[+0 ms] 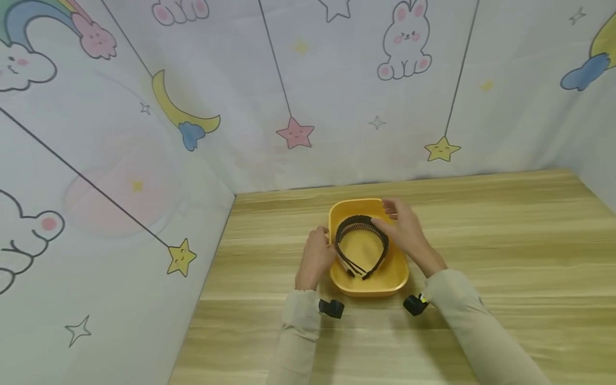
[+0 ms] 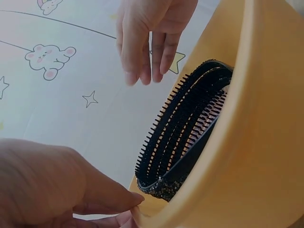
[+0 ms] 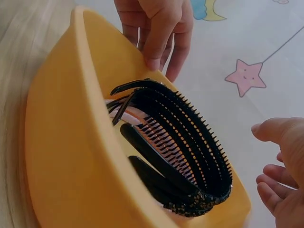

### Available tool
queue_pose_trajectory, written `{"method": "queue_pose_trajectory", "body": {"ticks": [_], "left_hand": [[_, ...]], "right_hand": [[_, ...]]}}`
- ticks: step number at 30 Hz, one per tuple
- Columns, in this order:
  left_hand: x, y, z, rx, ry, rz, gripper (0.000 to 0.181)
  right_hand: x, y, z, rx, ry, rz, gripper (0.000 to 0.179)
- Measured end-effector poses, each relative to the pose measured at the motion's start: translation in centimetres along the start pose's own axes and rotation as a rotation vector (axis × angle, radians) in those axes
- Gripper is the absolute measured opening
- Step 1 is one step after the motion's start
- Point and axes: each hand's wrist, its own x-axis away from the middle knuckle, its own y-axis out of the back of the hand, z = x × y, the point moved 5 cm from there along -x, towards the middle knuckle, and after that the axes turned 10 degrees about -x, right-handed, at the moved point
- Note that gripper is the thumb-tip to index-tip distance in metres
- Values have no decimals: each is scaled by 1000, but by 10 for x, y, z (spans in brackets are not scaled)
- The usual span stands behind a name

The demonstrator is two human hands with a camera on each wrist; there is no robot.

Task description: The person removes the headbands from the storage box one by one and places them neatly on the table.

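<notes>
A yellow plastic basin [image 1: 369, 292] stands on the table, holding several toothed black headbands [image 1: 344, 227] nested together. Dark glitter covers part of the headbands [image 2: 164, 187], and a pinkish toothed one [image 3: 164, 137] shows inside the black ones. My left hand [image 1: 315, 258] pinches the basin's left rim, thumb on the inner side and fingers outside. Over the far right part of the basin is my right hand [image 1: 408, 231], its fingers loosely spread. In the right wrist view this hand [image 3: 285, 166] holds nothing and appears apart from the headbands.
The wood-grain table [image 1: 505, 246] runs to both sides of the basin. A pale cloth wall [image 1: 346, 160] printed with stars and rabbits rises behind it, and another [image 1: 120, 299] stands on the left. Black wrist cameras [image 1: 332, 308] sit close to the basin's near edge.
</notes>
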Motion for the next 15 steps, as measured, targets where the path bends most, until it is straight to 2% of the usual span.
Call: {"method": "queue_pose_trajectory", "body": {"ticks": [15], "left_hand": [[-3,-2,0,-7,26,6,43]], "right_hand": [[-17,-17,-8,-43,-99,60,56]]}}
